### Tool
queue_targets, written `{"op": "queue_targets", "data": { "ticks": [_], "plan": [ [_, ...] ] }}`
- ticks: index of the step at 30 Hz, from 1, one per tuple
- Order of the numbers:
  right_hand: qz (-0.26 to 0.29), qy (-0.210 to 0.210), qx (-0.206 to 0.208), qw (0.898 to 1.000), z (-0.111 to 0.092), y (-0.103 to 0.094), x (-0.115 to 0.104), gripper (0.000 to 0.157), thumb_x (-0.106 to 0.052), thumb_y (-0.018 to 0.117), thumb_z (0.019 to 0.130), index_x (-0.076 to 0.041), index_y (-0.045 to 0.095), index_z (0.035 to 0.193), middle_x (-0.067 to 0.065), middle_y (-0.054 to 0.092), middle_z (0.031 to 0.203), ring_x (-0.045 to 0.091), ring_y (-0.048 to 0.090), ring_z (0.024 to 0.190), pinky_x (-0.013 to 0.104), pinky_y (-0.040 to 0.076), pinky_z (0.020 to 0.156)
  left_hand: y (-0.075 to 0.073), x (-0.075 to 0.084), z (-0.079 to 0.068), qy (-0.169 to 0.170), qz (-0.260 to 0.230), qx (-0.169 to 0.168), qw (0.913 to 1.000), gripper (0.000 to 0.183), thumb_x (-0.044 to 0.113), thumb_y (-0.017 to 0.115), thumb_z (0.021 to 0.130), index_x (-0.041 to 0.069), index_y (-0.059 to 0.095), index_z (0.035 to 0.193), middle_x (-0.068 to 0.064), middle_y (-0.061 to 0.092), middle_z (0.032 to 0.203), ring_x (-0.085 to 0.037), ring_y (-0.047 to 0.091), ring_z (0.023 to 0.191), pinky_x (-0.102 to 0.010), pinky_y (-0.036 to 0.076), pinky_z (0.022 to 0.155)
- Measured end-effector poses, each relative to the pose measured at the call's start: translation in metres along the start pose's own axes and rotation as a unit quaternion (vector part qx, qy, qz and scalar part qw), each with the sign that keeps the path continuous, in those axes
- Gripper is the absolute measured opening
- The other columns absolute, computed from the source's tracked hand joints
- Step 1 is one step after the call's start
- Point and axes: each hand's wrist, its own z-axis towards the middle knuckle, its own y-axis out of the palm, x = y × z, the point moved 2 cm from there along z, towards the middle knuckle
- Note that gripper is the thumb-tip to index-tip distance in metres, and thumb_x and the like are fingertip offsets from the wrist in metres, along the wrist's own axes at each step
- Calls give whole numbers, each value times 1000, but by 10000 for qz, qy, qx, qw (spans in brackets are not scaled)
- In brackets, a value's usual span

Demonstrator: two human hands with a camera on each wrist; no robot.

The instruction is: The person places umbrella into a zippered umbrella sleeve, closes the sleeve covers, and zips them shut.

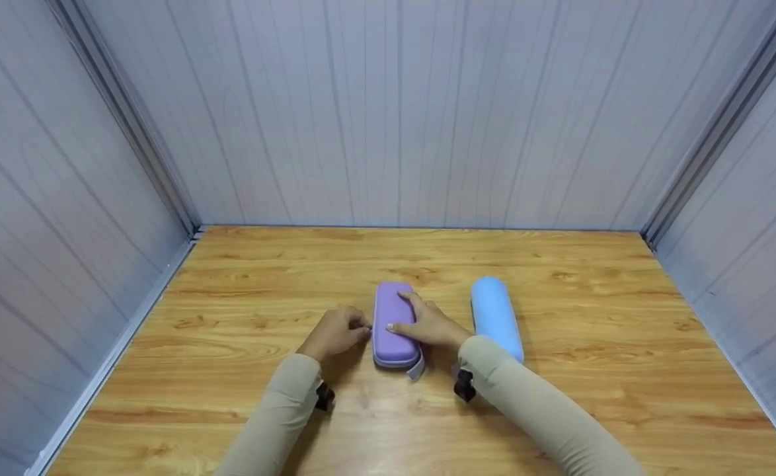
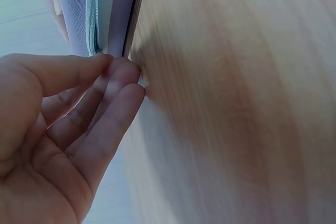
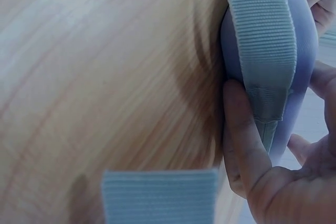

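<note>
A purple zip case with a grey zipper band lies lengthwise on the wooden table. My right hand holds it from the right, with thumb and a finger on its top; the right wrist view shows other fingers against its side, by a grey ribbed strap. At the case's left side, my left hand pinches the zipper pull between thumb and forefinger. The fingertips hide most of the pull in the left wrist view, where the zipper runs up from them, its teeth looking closed.
A light blue case lies to the right of the purple one, partly behind my right forearm. Pale panelled walls enclose the wooden table at the back and both sides. A ribbed band crosses the bottom of the right wrist view.
</note>
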Motion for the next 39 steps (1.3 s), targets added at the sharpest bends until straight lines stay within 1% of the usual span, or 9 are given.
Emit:
{"op": "queue_targets", "data": {
  "ticks": [4,8,14,18,23,28,30,35,39],
  "plan": [
    [-48,-68,0,10000,0,-1,0,82,-48,63,81,-15,22,145,23,35,135,31,38,119,46,29,100,-1,0,0,-73,-31,-104,9999,5,11,63,84,9,68,81,3,63,73,-10,56,66,-28,48,61],
    [-15,-181,-54,9998,0,-1,0,82,-46,63,82,-13,21,145,26,36,135,32,42,117,46,30,100,-1,1,-1,-69,19,-201,9998,3,10,64,82,8,67,81,5,62,73,-9,56,67,-27,48,62],
    [277,17,-178,9995,0,-1,3,84,-46,62,82,-17,16,146,26,38,133,32,45,114,45,31,99,-1,2,0,111,69,-317,9994,5,8,64,79,9,68,82,6,61,72,-9,55,67,-28,48,63],
    [363,86,-279,9989,-1,1,3,84,-47,61,83,-19,14,146,27,37,134,33,45,115,45,29,101,0,-1,-1,156,162,-279,9994,5,9,65,78,10,68,81,7,61,71,-8,55,65,-27,48,61],
    [291,199,-390,9986,-2,3,2,84,-51,59,83,-23,12,147,27,37,135,34,44,115,46,28,101,0,1,-4,229,262,-215,9992,5,8,65,78,10,69,80,8,60,67,-6,54,60,-26,47,59],
    [236,244,-403,9986,-2,2,1,84,-52,58,83,-24,11,147,28,39,133,35,46,113,47,29,100,-2,5,-9,448,391,-163,9981,3,8,66,78,8,69,79,7,61,67,-6,55,61,-26,48,60],
    [222,237,-411,9986,-2,2,1,84,-52,58,83,-23,11,147,28,39,133,35,46,113,47,29,100,-2,6,-12,525,389,-203,9977,3,8,66,78,8,69,78,6,61,68,-7,55,63,-26,48,60],
    [118,198,-399,9989,-2,2,2,84,-52,58,83,-23,11,147,29,41,130,35,47,111,47,31,99,-1,7,-18,499,285,-354,9977,5,8,66,78,10,70,80,7,62,70,-6,56,64,-26,48,61],
    [53,190,-383,9991,-2,1,2,83,-51,57,83,-24,11,147,29,44,127,34,49,109,46,32,98,-1,8,-19,514,266,-448,9973,5,9,66,79,11,71,80,8,61,70,-6,56,65,-24,48,60]
  ]
}}
